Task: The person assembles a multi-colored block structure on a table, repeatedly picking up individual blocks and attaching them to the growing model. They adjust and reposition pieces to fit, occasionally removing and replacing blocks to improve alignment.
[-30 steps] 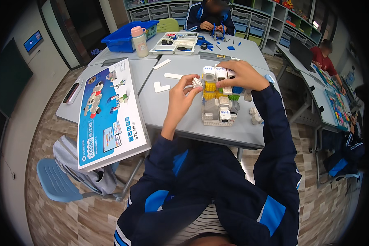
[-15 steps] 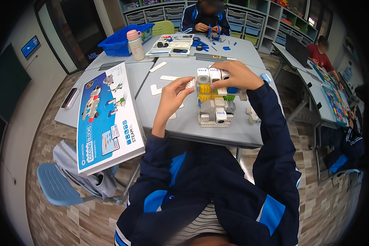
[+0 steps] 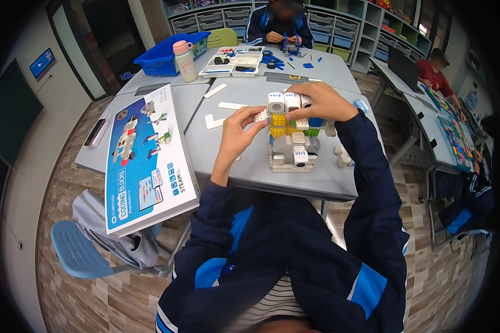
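Note:
In front of me on the grey table stands a building-block model (image 3: 283, 143) of white cubes with yellow, green, grey and blue bricks. My right hand (image 3: 321, 102) grips its top, thumb and fingers around the upper white cubes. Between thumb and fingers of my left hand (image 3: 241, 130) is a white studded brick (image 3: 260, 116), at the model's upper left side. Whether that brick touches the model I cannot tell. Part of the model's upper right is hidden behind my right hand. A small pale block piece (image 3: 343, 156) lies to the right of the model.
A large block-kit box (image 3: 150, 166) leans over the table's left edge. Flat white pieces (image 3: 215, 90) lie beyond my left hand. Farther off are a pink-capped bottle (image 3: 185, 62), a blue bin (image 3: 156, 60) and a white parts tray (image 3: 233, 62). Another person (image 3: 278, 25) works across the table.
My left hand has moved slightly right with the white studded brick, closer against the model's side. My right hand keeps its grip on top.

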